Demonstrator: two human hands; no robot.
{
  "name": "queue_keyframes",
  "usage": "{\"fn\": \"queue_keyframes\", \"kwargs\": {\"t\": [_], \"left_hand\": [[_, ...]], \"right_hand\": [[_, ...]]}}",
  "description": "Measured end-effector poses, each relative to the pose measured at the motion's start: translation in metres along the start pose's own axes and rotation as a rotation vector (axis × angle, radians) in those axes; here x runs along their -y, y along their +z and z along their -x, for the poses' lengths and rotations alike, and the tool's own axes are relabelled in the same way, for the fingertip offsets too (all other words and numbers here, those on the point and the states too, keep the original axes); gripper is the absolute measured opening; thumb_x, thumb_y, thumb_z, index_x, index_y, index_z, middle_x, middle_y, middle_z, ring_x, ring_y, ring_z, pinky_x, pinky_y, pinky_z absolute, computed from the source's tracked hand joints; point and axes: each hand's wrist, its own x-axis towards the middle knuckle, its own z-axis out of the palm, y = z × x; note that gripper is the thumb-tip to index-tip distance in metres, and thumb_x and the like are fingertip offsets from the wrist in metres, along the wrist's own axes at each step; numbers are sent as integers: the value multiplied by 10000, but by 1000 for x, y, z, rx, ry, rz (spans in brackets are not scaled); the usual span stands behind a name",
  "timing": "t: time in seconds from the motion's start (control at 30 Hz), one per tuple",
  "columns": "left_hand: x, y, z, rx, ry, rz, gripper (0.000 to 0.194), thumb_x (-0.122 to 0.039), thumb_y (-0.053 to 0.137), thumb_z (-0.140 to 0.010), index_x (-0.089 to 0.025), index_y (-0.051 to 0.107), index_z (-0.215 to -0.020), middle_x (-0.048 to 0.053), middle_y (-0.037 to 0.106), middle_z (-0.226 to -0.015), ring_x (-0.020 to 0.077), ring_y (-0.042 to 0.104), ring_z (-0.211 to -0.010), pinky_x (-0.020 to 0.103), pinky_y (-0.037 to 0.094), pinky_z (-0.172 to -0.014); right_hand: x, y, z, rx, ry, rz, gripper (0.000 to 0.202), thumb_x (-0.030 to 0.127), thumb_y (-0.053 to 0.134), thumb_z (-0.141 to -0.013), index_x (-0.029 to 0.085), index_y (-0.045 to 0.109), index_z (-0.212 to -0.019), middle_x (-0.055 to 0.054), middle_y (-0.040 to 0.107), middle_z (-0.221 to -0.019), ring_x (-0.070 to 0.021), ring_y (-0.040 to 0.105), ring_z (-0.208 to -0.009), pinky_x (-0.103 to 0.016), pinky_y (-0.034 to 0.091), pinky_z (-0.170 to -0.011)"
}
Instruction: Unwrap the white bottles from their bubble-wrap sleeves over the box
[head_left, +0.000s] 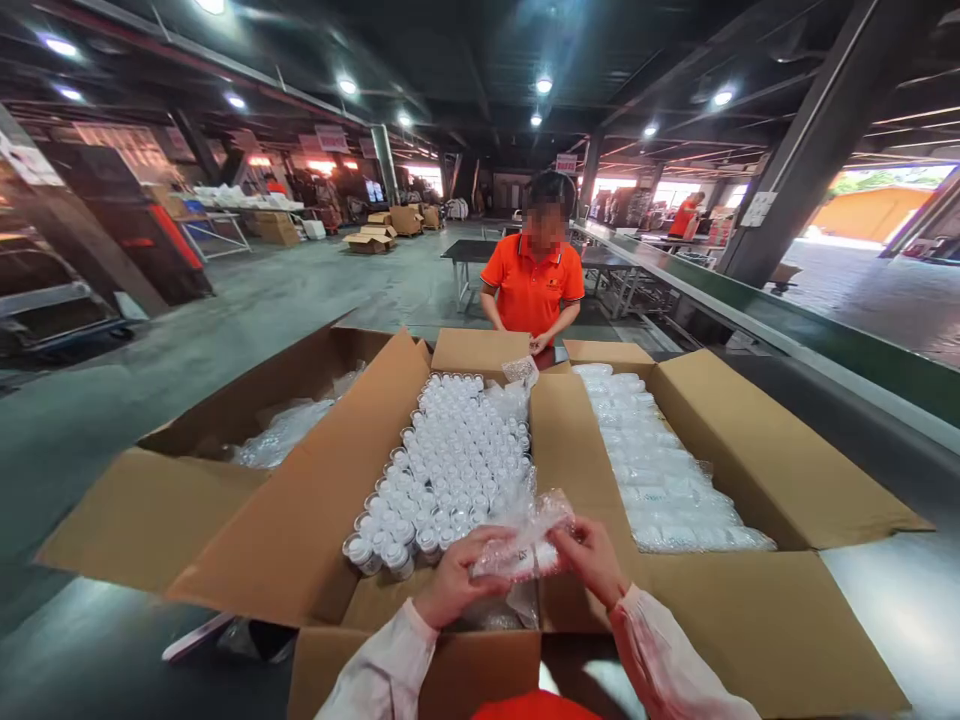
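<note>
At the bottom centre of the frame, over the near edge of the middle box (420, 640), both hands are closed on a clear plastic bag (525, 535). The left hand (454, 580) pinches its lower left side; the right hand (589, 555) grips the right end. The bag looks crumpled, and small white pieces may be inside, though that is hard to tell. Behind it, white bottles (450, 470) stand packed upright in that box. The right-hand box (750, 450) holds wrapped rows; the left-hand box (195, 500) holds loose plastic. A person in an orange shirt (532, 285) stands at the far side. Judged step: handling or opening the bag. The next move likely needs a firm two-handed pull, keeping it over the box.
</note>
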Motion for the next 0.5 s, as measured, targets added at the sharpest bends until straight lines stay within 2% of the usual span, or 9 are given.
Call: {"fn": "queue_keyframes", "kwargs": {"t": [0.07, 0.1, 0.17, 0.23, 0.27, 0.33, 0.4, 0.43, 0.5], "left_hand": [[7, 6, 1, -23, 56, -42, 313, -451, 730, -675, -214, 767, -876, 132, 706, -1081, 258, 646, -1006, 399, 496, -923], [11, 8, 1, -49, 55, -41, 297, -461, 691, -712, -211, 771, -851, 139, 712, -1059, 257, 655, -990, 402, 505, -913], [19, 13, 4, -112, 1, -25, 329, -484, 650, -736, -205, 770, -861, 142, 724, -1024, 265, 662, -985, 418, 509, -921], [22, 16, 7, -127, -68, -23, 350, -498, 629, -740, -210, 766, -882, 131, 725, -1034, 275, 651, -1022, 436, 488, -966], [23, 17, 9, -114, -91, -27, 352, -501, 631, -735, -219, 763, -900, 121, 719, -1058, 277, 643, -1044, 438, 481, -979], [20, 19, 10, -66, -92, -52, 359, -501, 673, -693, -255, 753, -940, 95, 701, -1118, 282, 625, -1083, 427, 484, -984], [17, 23, 9, -33, -61, -117, 350, -482, 710, -663, -300, 746, -961, 71, 696, -1134, 283, 619, -1092, 416, 489, -982], [16, 26, 8, -22, -49, -154, 331, -471, 714, -664, -320, 745, -957, 63, 702, -1123, 284, 624, -1083, 416, 491, -980], [17, 36, 4, 4, -50, -197, 268, -472, 675, -705, -342, 751, -926, 56, 714, -1091, 286, 642, -1050, 423, 504, -965]], "right_hand": [[-7, -3, 0, 61, 63, 20, 455, 535, 492, -781, 138, 586, -580, 16, 482, -501, -112, 418, -489, -243, 336, -478], [-7, -6, 2, 103, 68, 27, 465, 552, 507, -773, 134, 599, -592, 16, 493, -515, -112, 423, -494, -245, 343, -488], [-4, -11, 9, 177, 15, 28, 421, 550, 657, -666, 135, 676, -736, -4, 600, -660, -146, 518, -601, -266, 417, -583], [0, -14, 17, 225, -71, 34, 516, 483, 792, -522, 177, 706, -929, -23, 668, -881, -195, 588, -793, -292, 456, -739], [1, -16, 20, 227, -101, 47, 555, 453, 809, -504, 194, 702, -983, -29, 674, -948, -207, 595, -854, -298, 455, -786], [-1, -18, 25, 159, -53, 116, 427, 444, 726, -628, 180, 708, -963, -40, 690, -909, -199, 607, -828, -293, 464, -755], [-5, -21, 27, 52, 86, 199, 323, 414, 590, -754, 145, 707, -891, -56, 694, -801, -189, 608, -734, -288, 462, -668], [-7, -23, 28, 20, 124, 265, 312, 400, 563, -773, 144, 701, -886, -65, 699, -806, -200, 612, -748, -299, 460, -675], [-9, -25, 32, 59, 50, 463, 342, 415, 607, -742, 174, 678, -974, -86, 703, -960, -253, 609, -906, -362, 442, -802]]}}
